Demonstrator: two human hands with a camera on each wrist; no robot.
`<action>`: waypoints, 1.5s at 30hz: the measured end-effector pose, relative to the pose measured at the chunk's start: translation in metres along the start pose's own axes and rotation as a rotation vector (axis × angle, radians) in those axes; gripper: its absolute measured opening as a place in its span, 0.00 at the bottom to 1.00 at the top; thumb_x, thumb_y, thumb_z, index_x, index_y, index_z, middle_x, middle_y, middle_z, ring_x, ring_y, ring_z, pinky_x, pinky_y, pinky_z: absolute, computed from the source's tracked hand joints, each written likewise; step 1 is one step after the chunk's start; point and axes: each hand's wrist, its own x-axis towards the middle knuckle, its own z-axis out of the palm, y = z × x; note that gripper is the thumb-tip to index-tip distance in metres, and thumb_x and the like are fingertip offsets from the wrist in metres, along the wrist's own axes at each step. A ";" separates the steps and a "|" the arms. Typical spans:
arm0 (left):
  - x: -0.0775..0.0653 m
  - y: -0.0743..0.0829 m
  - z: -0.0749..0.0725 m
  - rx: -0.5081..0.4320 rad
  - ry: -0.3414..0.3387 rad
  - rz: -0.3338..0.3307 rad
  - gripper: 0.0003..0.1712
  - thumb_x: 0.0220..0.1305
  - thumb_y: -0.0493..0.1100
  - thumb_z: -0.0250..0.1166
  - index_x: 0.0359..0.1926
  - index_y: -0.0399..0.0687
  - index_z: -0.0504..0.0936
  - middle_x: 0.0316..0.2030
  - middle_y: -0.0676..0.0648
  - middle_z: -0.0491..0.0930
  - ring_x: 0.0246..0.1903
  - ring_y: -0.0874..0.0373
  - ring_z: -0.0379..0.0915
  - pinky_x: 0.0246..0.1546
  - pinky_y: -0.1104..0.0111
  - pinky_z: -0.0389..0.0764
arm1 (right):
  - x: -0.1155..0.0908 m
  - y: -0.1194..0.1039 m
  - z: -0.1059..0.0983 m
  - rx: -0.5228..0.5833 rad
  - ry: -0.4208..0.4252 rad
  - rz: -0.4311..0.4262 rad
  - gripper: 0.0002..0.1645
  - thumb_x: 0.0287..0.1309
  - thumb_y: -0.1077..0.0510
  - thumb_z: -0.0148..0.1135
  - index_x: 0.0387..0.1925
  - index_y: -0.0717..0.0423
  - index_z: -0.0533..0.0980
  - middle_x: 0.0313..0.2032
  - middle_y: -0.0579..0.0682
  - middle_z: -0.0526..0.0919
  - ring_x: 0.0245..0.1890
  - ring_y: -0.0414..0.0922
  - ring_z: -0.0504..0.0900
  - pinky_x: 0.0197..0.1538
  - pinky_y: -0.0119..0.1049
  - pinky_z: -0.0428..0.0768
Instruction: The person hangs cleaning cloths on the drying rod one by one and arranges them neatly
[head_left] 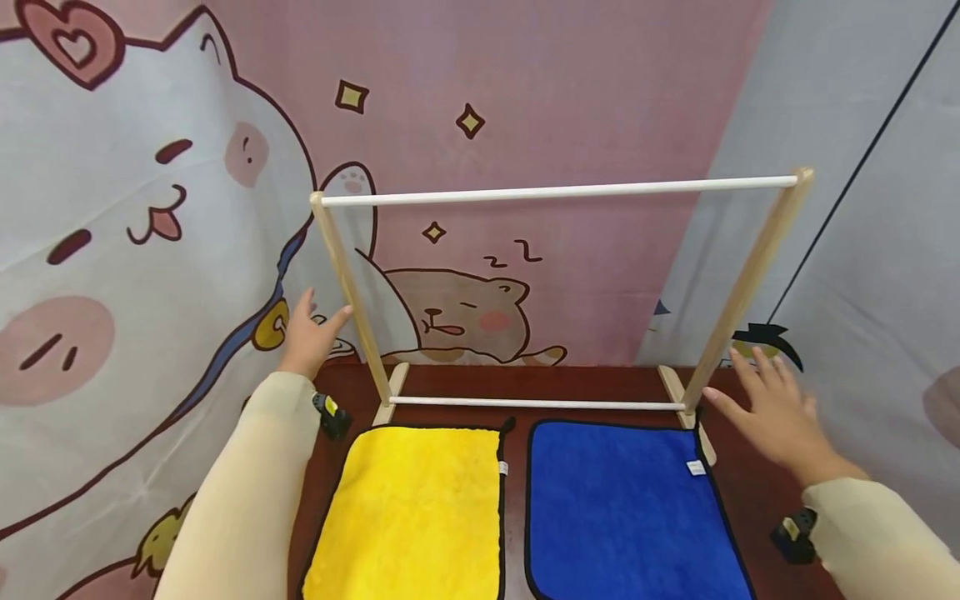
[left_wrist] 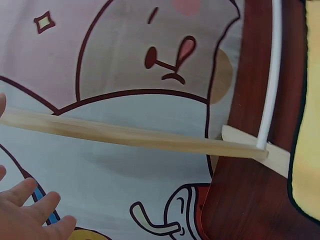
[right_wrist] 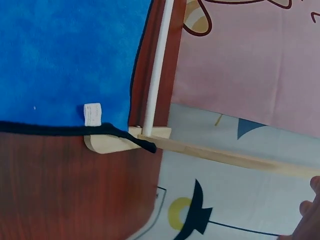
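A wooden rack with two white rods, the upper rod (head_left: 555, 192) and the lower rod (head_left: 536, 404), stands at the back of the table. My left hand (head_left: 309, 340) is beside its left post (head_left: 351, 287), fingers spread and nothing held. Whether a fingertip touches that post I cannot tell. Beside the right post (head_left: 742, 300) is my right hand (head_left: 780, 421), its fingers extended and holding nothing. In front of the rack a yellow towel (head_left: 420, 508) and a blue towel (head_left: 626, 508), both black-edged, lie flat side by side.
The dark red-brown table (right_wrist: 60, 185) carries the rack's wooden feet (right_wrist: 107, 143). The blue towel's corner with its black loop (right_wrist: 147, 145) lies over the right foot. A cartoon-printed curtain (head_left: 570, 100) hangs close behind and at both sides.
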 end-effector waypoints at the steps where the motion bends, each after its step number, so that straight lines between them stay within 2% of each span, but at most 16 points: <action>1: 0.001 0.001 0.000 -0.024 0.000 -0.013 0.51 0.67 0.60 0.58 0.77 0.52 0.37 0.75 0.38 0.44 0.72 0.38 0.44 0.67 0.45 0.55 | 0.000 0.001 0.002 0.021 -0.005 0.001 0.49 0.69 0.36 0.45 0.76 0.52 0.35 0.73 0.69 0.33 0.70 0.70 0.28 0.51 0.82 0.40; 7: 0.010 0.006 0.003 -0.093 0.014 -0.068 0.48 0.68 0.59 0.57 0.77 0.52 0.40 0.74 0.39 0.47 0.71 0.40 0.46 0.68 0.48 0.55 | 0.001 0.007 0.011 0.174 -0.053 0.028 0.48 0.71 0.38 0.43 0.75 0.58 0.34 0.72 0.73 0.35 0.69 0.74 0.33 0.56 0.79 0.41; 10: 0.014 0.009 0.007 -0.102 0.024 -0.072 0.47 0.68 0.56 0.57 0.77 0.51 0.42 0.74 0.39 0.49 0.71 0.40 0.48 0.68 0.48 0.55 | 0.000 0.010 0.014 0.252 -0.076 0.045 0.48 0.72 0.39 0.42 0.74 0.60 0.32 0.71 0.74 0.35 0.69 0.74 0.34 0.60 0.76 0.41; 14: 0.018 0.013 0.011 -0.102 0.032 -0.071 0.46 0.69 0.56 0.57 0.77 0.51 0.43 0.73 0.38 0.50 0.71 0.40 0.49 0.68 0.48 0.55 | -0.002 0.013 0.017 0.321 -0.114 0.106 0.49 0.72 0.38 0.40 0.74 0.59 0.30 0.71 0.75 0.34 0.68 0.76 0.36 0.60 0.76 0.43; 21: 0.024 0.020 0.016 -0.136 0.035 -0.097 0.45 0.69 0.55 0.57 0.77 0.52 0.43 0.73 0.39 0.50 0.70 0.41 0.50 0.69 0.49 0.54 | -0.004 0.019 0.021 0.354 -0.164 0.215 0.49 0.70 0.33 0.36 0.74 0.55 0.28 0.70 0.76 0.35 0.66 0.79 0.40 0.56 0.77 0.48; 27: 0.029 0.023 0.018 -0.179 0.034 -0.101 0.43 0.70 0.52 0.56 0.77 0.51 0.44 0.72 0.38 0.53 0.69 0.41 0.53 0.69 0.50 0.54 | -0.005 0.025 0.027 0.387 -0.189 0.263 0.51 0.69 0.32 0.35 0.74 0.59 0.31 0.69 0.77 0.41 0.65 0.79 0.45 0.55 0.77 0.52; 32: 0.035 0.025 0.021 -0.176 0.032 -0.103 0.40 0.71 0.50 0.55 0.76 0.50 0.47 0.70 0.36 0.59 0.67 0.41 0.59 0.68 0.51 0.58 | -0.006 0.032 0.034 0.409 -0.203 0.309 0.52 0.68 0.30 0.35 0.74 0.60 0.32 0.68 0.78 0.43 0.65 0.79 0.44 0.56 0.77 0.51; 38: 0.037 0.027 0.025 -0.170 0.034 -0.088 0.36 0.73 0.47 0.54 0.75 0.46 0.52 0.67 0.33 0.62 0.65 0.41 0.62 0.66 0.51 0.61 | -0.007 0.042 0.043 0.413 -0.225 0.334 0.52 0.68 0.30 0.36 0.74 0.61 0.36 0.68 0.78 0.47 0.65 0.78 0.45 0.57 0.76 0.53; 45: 0.040 0.026 0.024 -0.170 0.044 -0.114 0.33 0.74 0.45 0.51 0.75 0.47 0.52 0.68 0.35 0.61 0.66 0.42 0.60 0.67 0.52 0.59 | -0.009 0.043 0.058 0.394 -0.275 0.349 0.54 0.66 0.30 0.42 0.74 0.63 0.40 0.68 0.77 0.50 0.66 0.77 0.46 0.58 0.73 0.56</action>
